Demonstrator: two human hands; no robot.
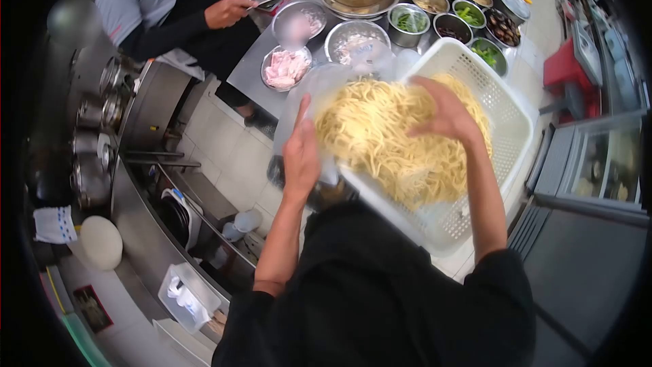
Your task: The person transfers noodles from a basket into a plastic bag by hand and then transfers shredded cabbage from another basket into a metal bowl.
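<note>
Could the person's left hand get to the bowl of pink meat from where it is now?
Probably yes: the left hand is at the clear bag, and the bowl of pink meat sits just beyond on the counter, nothing solid between.
</note>
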